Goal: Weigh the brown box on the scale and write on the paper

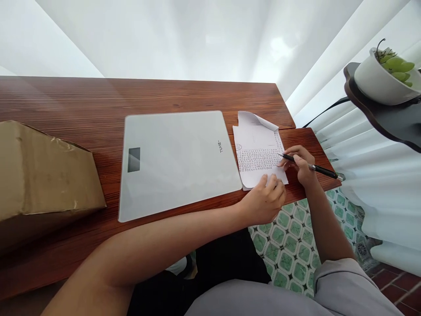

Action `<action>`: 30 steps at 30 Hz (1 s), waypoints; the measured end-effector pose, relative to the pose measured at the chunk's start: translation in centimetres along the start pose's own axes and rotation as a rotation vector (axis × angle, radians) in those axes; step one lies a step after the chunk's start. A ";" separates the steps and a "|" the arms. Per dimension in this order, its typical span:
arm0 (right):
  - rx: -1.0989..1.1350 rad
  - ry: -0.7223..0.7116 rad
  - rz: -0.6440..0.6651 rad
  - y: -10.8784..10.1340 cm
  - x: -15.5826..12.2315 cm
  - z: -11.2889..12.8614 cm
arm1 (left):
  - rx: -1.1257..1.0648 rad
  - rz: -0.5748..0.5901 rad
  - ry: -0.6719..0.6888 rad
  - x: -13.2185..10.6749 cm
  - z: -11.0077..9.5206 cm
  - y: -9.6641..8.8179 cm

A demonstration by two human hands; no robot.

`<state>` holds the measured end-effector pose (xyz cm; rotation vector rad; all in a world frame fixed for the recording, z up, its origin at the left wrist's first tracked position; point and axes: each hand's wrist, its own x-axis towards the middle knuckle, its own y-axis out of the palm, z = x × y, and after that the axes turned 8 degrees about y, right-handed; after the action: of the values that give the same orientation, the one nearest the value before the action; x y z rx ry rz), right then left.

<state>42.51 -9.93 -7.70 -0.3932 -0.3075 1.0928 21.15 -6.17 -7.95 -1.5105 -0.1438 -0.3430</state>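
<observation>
A sheaf of white paper sheets (256,177) lies at the right of the wooden table, covered in its middle with rows of small characters. Its top sheet is curled back at the far corner. My left hand (266,199) rests at the near edge of the paper, fingers bent a little and apart, fingertips on the sheet. In my right hand (302,166) is a black pen (324,170), slanted, its tip pointing left over the written rows. Whether the tip touches the paper I cannot tell.
A flat white scale (177,162) with a dark display lies left of the paper. At the far left stands a cardboard box (49,171). On a dark shelf (378,114) at upper right sits a white bowl (378,83) of green grapes. White curtains hang behind the wooden table (148,96).
</observation>
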 end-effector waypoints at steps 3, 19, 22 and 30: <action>0.026 0.073 0.007 0.0 -0.1 0.1 | 0.007 -0.014 -0.003 -0.1 -0.1 0.2; -0.093 0.121 0.116 1.1 -0.1 1.2 | -0.001 -0.032 -0.017 0.1 -0.3 0.4; -0.124 0.101 0.112 1.1 -0.1 1.2 | -0.005 -0.028 -0.012 0.1 -0.3 0.6; -0.144 0.071 0.130 1.1 0.0 1.1 | -0.001 -0.049 -0.011 0.1 -0.3 0.5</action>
<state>41.18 -9.33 -7.17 -0.5857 -0.3020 1.1851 21.38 -6.52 -8.45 -1.5123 -0.1896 -0.3741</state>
